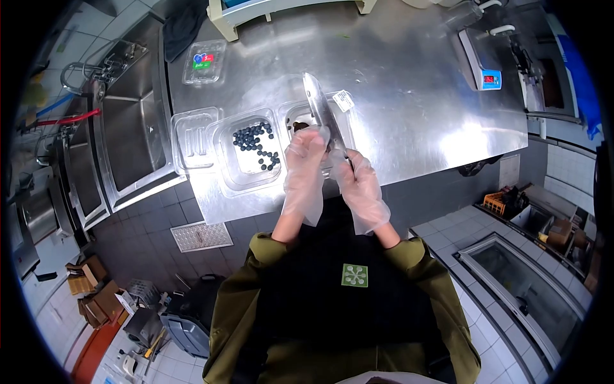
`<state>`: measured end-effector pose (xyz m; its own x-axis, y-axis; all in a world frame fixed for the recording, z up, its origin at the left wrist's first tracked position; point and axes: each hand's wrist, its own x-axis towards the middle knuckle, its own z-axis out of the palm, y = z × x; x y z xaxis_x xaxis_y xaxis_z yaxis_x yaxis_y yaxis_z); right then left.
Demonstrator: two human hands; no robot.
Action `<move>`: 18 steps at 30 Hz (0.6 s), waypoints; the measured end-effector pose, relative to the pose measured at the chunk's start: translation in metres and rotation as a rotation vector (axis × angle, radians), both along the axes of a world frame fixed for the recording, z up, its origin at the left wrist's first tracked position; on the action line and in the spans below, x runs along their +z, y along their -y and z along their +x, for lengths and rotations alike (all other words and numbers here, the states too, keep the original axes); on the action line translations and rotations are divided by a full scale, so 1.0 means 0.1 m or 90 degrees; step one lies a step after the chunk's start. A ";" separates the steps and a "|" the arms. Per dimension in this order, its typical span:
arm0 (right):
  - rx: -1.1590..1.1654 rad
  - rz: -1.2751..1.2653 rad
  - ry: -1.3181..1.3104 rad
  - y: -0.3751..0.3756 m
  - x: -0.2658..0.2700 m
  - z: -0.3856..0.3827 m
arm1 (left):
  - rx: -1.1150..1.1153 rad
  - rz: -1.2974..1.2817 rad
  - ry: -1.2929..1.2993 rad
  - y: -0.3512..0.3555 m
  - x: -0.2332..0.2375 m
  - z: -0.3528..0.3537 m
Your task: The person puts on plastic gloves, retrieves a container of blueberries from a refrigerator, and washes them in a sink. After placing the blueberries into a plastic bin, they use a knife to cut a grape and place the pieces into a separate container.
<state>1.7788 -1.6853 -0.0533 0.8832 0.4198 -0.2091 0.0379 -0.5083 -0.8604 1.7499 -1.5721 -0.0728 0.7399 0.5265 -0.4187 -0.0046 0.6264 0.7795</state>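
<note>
My right hand (359,185), in a clear plastic glove, is closed around the handle of a large knife (324,110). The blade points away from me, tilted toward the upper left. My left hand (305,160), gloved the same way, is beside the blade with its fingers drawn together. Whatever those fingers hold, if anything, is hidden. Under both hands stands a clear plastic container (348,120) with a few dark pieces (299,123) inside. Left of it, a second clear container (217,157) has loose blueberries (251,136) on its bottom.
A clear lid (185,142) lies at the table's left side, below a labelled clear plastic box (204,73). Steel sinks (131,134) adjoin the steel table (409,109) on the left. A digital scale (481,67) stands at the right, and a cream-legged stand (220,22) at the back.
</note>
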 end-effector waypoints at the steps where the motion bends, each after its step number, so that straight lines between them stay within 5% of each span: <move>1: -0.007 -0.002 -0.018 0.01 -0.03 0.00 | -0.010 0.015 0.012 0.00 0.02 -0.01; 5: -0.013 -0.015 -0.020 0.06 -0.06 0.03 | -0.095 0.235 -0.051 -0.04 -0.32 -0.06; 8: -0.057 0.074 -0.065 0.15 0.04 0.10 | -0.388 0.838 -0.389 -0.05 -0.17 -0.05; 9: -0.074 0.097 -0.092 0.15 0.17 0.12 | -0.269 1.155 -0.137 -0.16 -0.21 -0.01; 13: -0.146 0.145 -0.164 0.25 0.26 0.12 | -0.201 1.138 -0.149 -0.21 -0.02 -0.15; 14: -0.165 0.151 -0.172 0.26 0.27 0.11 | -0.115 1.015 -0.251 -0.29 -0.26 -0.24; 16: -0.190 0.169 -0.199 0.28 0.34 0.08 | 0.002 0.776 -0.405 -0.49 -0.01 -0.26; 18: -0.213 0.169 -0.237 0.24 0.46 0.07 | -0.102 0.918 -0.490 -0.85 -0.29 -0.29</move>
<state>1.7858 -1.7091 -0.0072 0.8642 0.2104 -0.4571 -0.4180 -0.2056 -0.8849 1.7204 -1.4874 -0.1021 0.6844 0.7276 0.0471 0.6264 -0.6198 0.4727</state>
